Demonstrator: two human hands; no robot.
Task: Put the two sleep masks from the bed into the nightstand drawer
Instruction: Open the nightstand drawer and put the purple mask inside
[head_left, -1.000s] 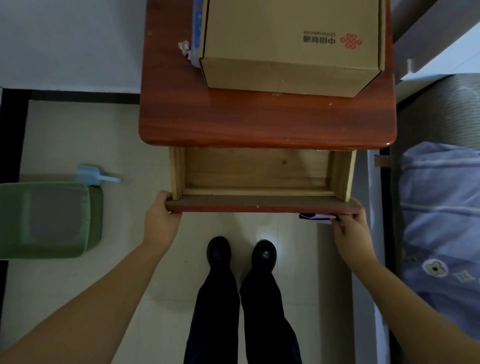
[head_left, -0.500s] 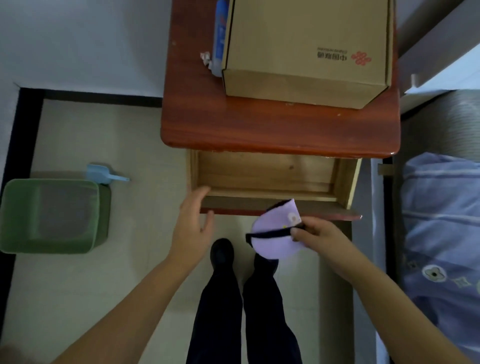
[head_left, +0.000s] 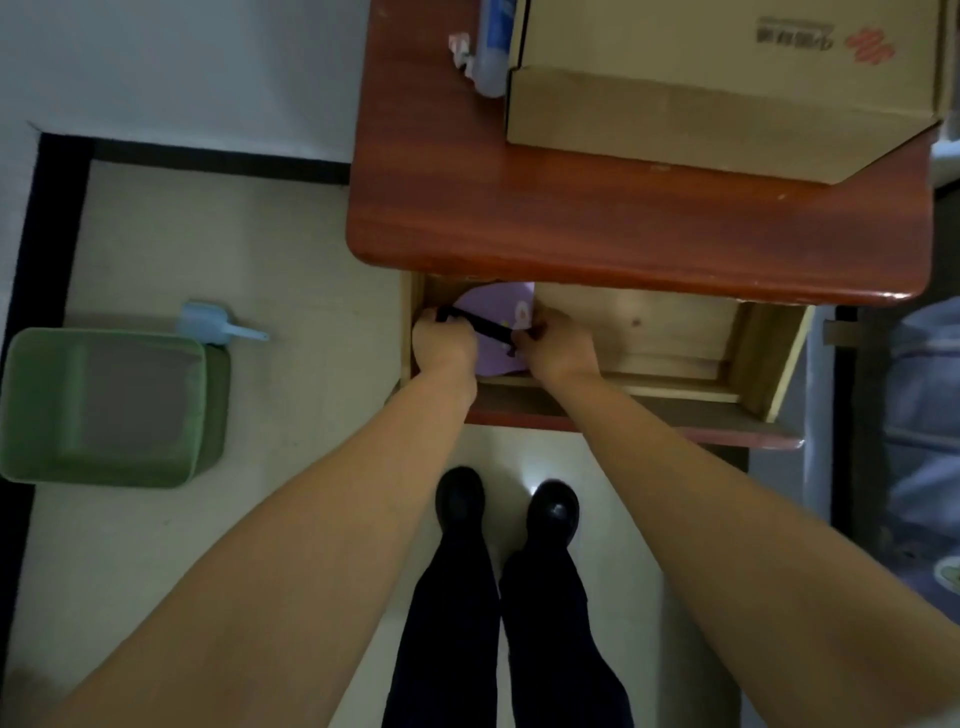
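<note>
Both hands in the open wooden drawer (head_left: 675, 338)
Left hand (head_left: 444, 345) and right hand (head_left: 556, 348) pinch a soft lilac sleep mask (head_left: 498, 312) by its black strap.

Lilac sleep mask (head_left: 493, 312) with a black strap and a small pale print, pale raw-wood drawer (head_left: 675, 332) under a glossy reddish-brown nightstand (head_left: 597, 228) — tan cardboard box (head_left: 727, 104) with a red logo, green bin (head_left: 104, 405), light-blue scoop (head_left: 213, 325), cream floor (head_left: 234, 234).

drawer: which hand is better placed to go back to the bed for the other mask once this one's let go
Right, probably. Both hands hold the purple sleep mask at the drawer's left end, but the right hand is nearer the bed; the left hand is on the far side.
</note>
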